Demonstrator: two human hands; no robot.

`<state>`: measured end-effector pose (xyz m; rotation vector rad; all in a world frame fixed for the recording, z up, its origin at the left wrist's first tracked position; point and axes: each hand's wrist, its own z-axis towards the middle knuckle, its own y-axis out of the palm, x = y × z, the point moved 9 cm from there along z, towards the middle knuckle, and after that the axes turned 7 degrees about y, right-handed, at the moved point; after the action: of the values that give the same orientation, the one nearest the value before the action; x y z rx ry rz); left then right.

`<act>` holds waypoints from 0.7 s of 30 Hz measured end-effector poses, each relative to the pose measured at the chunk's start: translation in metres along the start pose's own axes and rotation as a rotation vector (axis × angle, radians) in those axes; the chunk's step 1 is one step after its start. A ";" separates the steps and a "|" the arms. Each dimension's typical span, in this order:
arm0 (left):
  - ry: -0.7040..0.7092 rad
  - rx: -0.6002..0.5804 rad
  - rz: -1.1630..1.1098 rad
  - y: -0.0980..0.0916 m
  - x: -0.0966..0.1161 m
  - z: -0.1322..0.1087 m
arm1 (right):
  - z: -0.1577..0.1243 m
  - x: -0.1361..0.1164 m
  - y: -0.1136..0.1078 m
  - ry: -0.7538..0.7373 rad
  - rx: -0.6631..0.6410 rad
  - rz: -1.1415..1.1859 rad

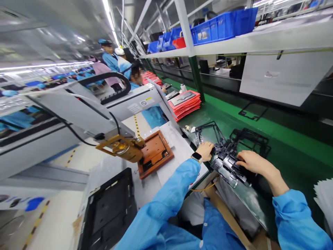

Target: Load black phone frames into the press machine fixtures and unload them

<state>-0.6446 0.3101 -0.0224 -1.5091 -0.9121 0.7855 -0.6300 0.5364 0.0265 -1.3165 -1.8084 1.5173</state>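
A tangled pile of thin black plastic frames (226, 163) lies on the green tabletop. At the left side of the pile is my left hand (205, 151), a watch on its wrist, its fingertips hidden against the black parts. My right hand (252, 162) rests at the pile's right side, with fingers bent and pressed together on the black parts; what lies between them is too small to make out. To the left, an orange-brown fixture (156, 152) holding a black part sits under the brass-coloured head (127, 149) of a machine.
A stack of red sheets (186, 106) stands at the back of the green bench (293, 156). Blue bins (213, 29) line a shelf above. A black tray (109, 208) lies lower left, white sheets (325, 198) at far right. Other people are at the back left.
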 end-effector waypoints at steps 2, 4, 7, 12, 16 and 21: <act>-0.014 0.004 -0.025 -0.001 0.002 0.002 | 0.001 -0.004 0.004 0.009 0.004 -0.030; -0.023 0.020 -0.051 -0.003 0.004 0.002 | -0.002 -0.014 0.003 0.024 0.041 -0.055; -0.034 0.056 -0.080 -0.007 0.006 0.001 | -0.009 -0.039 0.010 0.035 0.009 -0.127; -0.085 0.158 -0.106 -0.021 0.001 -0.005 | -0.018 -0.074 0.026 0.040 -0.055 -0.236; -0.138 0.262 -0.117 -0.045 -0.008 -0.014 | -0.024 -0.079 0.028 0.026 -0.073 -0.243; -0.132 0.337 -0.119 -0.083 0.000 -0.019 | -0.021 -0.079 0.029 0.047 -0.098 -0.250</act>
<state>-0.6379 0.3050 0.0628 -1.1104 -0.9059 0.9095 -0.5664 0.4772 0.0252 -1.1090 -1.9555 1.2705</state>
